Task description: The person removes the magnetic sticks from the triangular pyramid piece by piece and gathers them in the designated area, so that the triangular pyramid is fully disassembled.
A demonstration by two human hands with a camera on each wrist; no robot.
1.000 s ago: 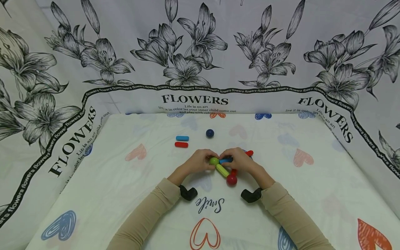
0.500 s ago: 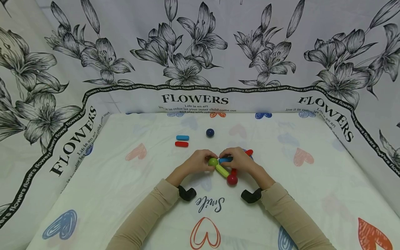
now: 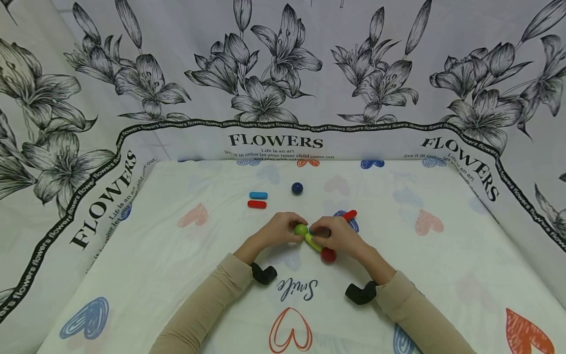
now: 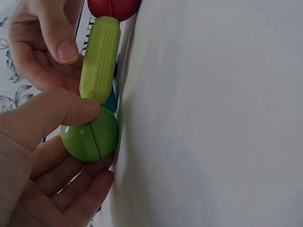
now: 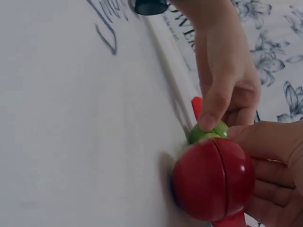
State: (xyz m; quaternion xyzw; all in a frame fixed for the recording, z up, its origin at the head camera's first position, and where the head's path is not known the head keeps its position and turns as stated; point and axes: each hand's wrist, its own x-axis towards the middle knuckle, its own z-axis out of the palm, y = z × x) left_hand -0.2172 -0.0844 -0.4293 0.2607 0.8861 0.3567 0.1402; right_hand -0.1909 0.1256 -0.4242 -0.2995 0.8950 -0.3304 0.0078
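Note:
My left hand pinches a green ball between thumb and fingers. From this ball a yellow-green ribbed rod runs to a red ball. A blue rod shows beside the green ball, mostly hidden behind the yellow-green rod. My right hand is at the rods, thumb close to the yellow-green one, with a gap between thumb and fingers in the left wrist view. Its fingertips are partly hidden behind the rods. A red rod extends from under the red ball.
Beyond the hands lie a loose blue rod, a red rod and a dark blue ball. Another red rod shows past my right hand. The cloth is printed with hearts; a flowered curtain hangs behind.
My right hand has left its hold on the blue rod and shifted slightly towards me, over the yellow-green rod. The left hand keeps the green ball in nearly the same place.

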